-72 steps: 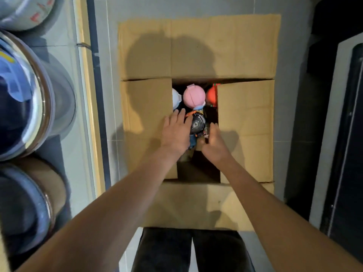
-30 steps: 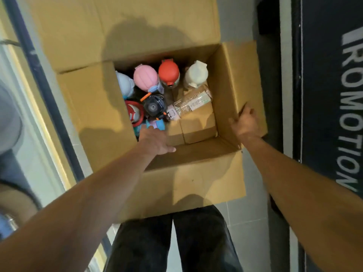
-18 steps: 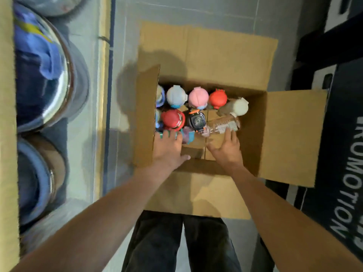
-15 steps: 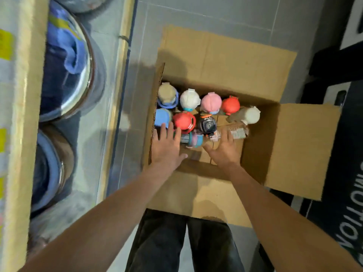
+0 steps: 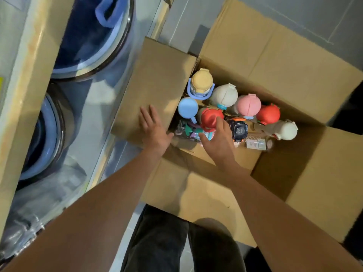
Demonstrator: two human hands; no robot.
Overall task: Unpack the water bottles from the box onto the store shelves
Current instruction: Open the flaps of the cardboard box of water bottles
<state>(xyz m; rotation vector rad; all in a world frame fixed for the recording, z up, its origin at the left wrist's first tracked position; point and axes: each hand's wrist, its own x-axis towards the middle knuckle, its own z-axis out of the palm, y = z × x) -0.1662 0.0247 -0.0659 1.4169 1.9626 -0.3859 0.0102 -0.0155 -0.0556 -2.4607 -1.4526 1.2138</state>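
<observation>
the left hand (image 5: 155,130) lies flat with fingers spread on the left flap (image 5: 155,83) of the box (image 5: 294,65), gripping nothing. the right hand (image 5: 220,142) reaches into the box with fingers loosely open, its fingertips (image 5: 219,122) at the near edge of a red lid (image 5: 210,116); it holds nothing. the bottles stand packed in the far half of the box: a yellow lid (image 5: 202,81) far left, a blue lid (image 5: 187,107) near it, then a beige lid (image 5: 225,95), a pink lid (image 5: 248,105) and a second red one (image 5: 268,114) rightward, with a white bottle (image 5: 284,130) tipped at the right. a black cap (image 5: 239,131) sits just right of the fingers. shelves (image 5: 21,75) with large wrapped pots (image 5: 94,34) stand left.
</observation>
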